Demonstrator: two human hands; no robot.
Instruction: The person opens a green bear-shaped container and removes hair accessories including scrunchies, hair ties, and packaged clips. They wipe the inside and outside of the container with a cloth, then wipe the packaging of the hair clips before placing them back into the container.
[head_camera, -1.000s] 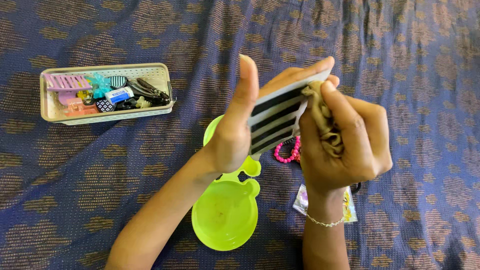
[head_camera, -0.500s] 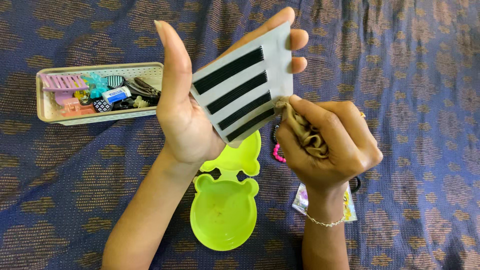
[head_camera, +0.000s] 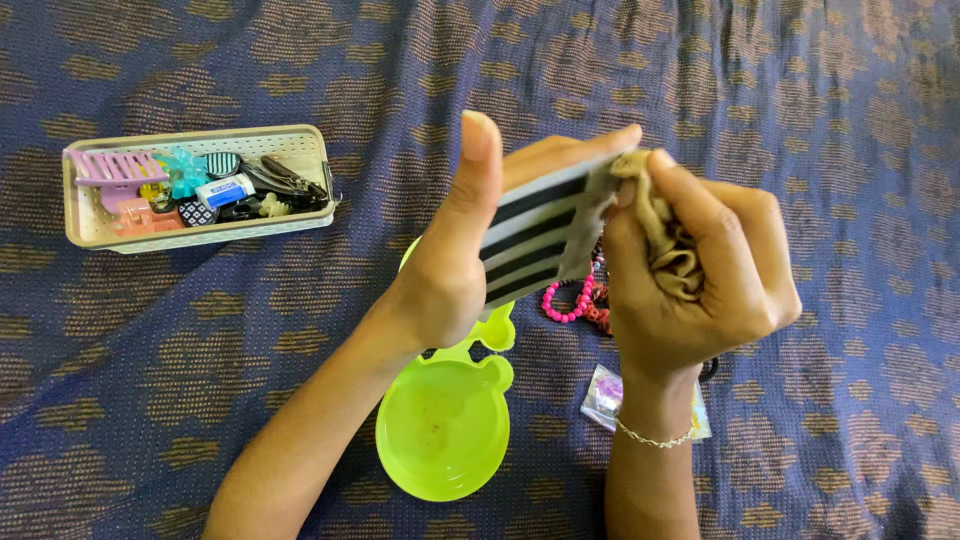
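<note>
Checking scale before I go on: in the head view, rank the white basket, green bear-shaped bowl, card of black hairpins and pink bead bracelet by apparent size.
1. white basket
2. green bear-shaped bowl
3. card of black hairpins, held nearer the camera and partly hidden, so unsure against the bowl
4. pink bead bracelet

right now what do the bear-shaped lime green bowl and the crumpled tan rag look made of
Bear-shaped lime green bowl: likely moulded plastic, smooth with a slight sheen and a thin even rim. Crumpled tan rag in the right hand: soft woven cloth, matte, bunched in loose folds.

Open patterned blue bedspread (head_camera: 800, 120) is left free to the right and above. Below the hands, passage is blocked by the lime-green bear-shaped plastic bowl (head_camera: 443, 425), pink bead bracelet (head_camera: 565, 305) and small clear packet (head_camera: 605, 398); the cream plastic basket (head_camera: 200, 232) of hair clips occupies the far left.
</note>
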